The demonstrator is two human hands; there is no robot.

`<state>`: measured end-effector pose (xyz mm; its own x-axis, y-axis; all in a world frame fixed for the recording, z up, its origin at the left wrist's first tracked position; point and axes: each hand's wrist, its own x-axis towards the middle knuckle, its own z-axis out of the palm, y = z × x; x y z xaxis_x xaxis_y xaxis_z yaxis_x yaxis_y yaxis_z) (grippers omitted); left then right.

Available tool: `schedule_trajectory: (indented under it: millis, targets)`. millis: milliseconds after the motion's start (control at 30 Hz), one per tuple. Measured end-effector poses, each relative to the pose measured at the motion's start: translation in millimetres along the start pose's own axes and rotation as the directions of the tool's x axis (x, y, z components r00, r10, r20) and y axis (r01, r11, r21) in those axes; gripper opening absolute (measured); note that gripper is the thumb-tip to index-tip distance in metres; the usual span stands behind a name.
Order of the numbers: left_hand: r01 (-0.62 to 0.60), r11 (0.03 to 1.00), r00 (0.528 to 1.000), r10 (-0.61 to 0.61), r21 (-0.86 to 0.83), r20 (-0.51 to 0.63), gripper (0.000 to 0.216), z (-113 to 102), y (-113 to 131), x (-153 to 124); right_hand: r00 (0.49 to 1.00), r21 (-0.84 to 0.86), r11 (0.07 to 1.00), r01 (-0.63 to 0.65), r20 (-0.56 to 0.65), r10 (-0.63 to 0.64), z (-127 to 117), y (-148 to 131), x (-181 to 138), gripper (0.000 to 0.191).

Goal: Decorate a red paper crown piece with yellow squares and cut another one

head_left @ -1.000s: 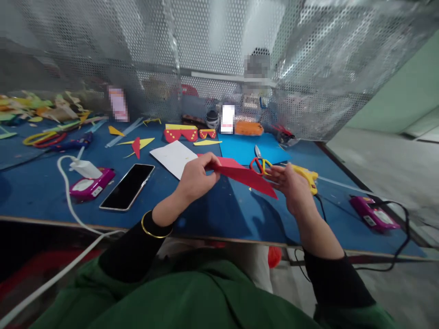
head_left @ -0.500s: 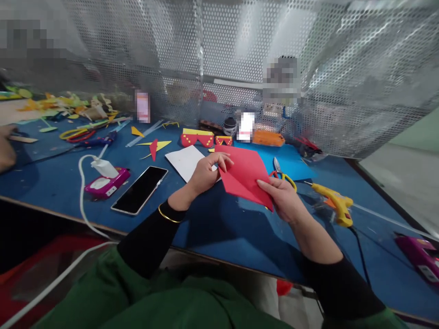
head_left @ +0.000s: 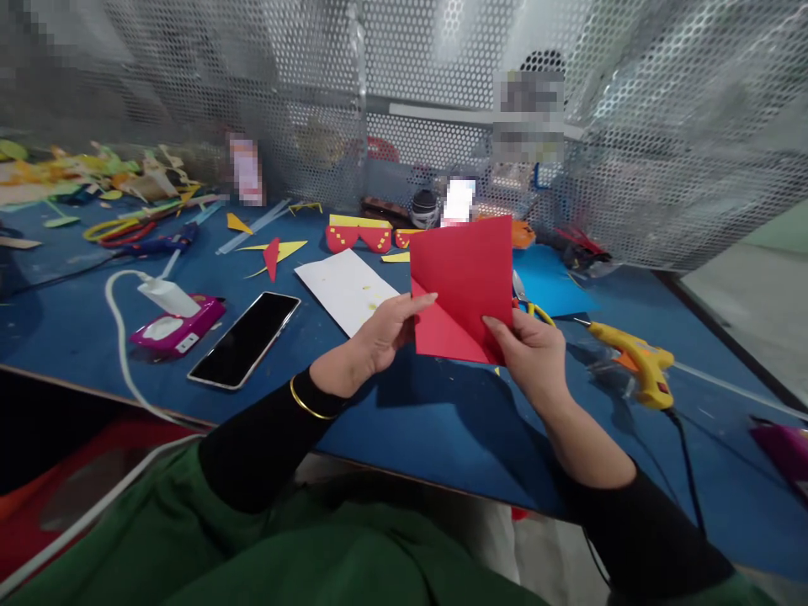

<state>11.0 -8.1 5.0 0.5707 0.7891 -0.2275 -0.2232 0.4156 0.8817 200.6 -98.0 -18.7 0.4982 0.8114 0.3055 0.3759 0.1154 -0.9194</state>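
Observation:
A red sheet of craft paper or foam (head_left: 470,269), creased or folded along its lower part, is raised above the blue table between my hands. My left hand (head_left: 385,332) pinches its left edge, thumb on the front face. On the lower right edge, my right hand (head_left: 534,345) grips it, also with the thumb in front. Below and left of the sheet lies a white sheet (head_left: 344,286) with small yellow bits on it. Scissors with yellow and red handles (head_left: 536,313) lie behind my right hand, partly hidden.
A yellow glue gun (head_left: 637,362) lies at right, its cord running to the table's front. At left are a phone (head_left: 246,341) and a purple power socket (head_left: 183,324). Red mask-like cutouts (head_left: 358,237), a blue sheet (head_left: 555,282) and a mesh screen (head_left: 429,67) stand farther back.
The red sheet has tipped more upright and now faces me more squarely. My left hand has shifted to its left edge, the thumb lying straighter across it. The view has moved slightly.

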Motion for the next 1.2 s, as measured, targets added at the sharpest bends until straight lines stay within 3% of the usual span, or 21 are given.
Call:
schedule_trajectory:
  millis: [133,333,533,667,900,1200]
  targets:
    - [0.045,0.996,0.997,-0.050,-0.079,-0.060,0.004,-1,-6,4,0.997,0.068,0.995,-0.070,0.043,0.067,3,4,-2,0.028]
    - [0.020,0.992,0.992,-0.035,-0.125,-0.119,0.010,-4,-6,7,0.948,0.197,0.941,-0.274,0.221,0.230,2,2,-1,0.039]
    - [-0.017,0.988,0.979,-0.015,-0.155,-0.205,0.014,-8,-2,10,0.888,0.126,0.918,-0.377,0.330,0.320,1,-6,-1,0.044]
    - [-0.018,0.990,0.984,-0.007,-0.138,-0.176,0.013,-6,0,8,0.902,0.130,0.919,-0.373,0.284,0.326,4,-5,-2,0.039]
    - [0.029,0.997,0.988,-0.018,0.073,-0.153,0.004,-2,-3,3,0.928,0.202,0.912,-0.357,0.189,0.322,7,-7,-2,0.043]
    - [0.031,0.984,0.988,-0.003,0.176,-0.154,0.014,-1,-1,0,0.935,0.229,0.908,-0.351,0.138,0.326,7,-6,0,0.048]
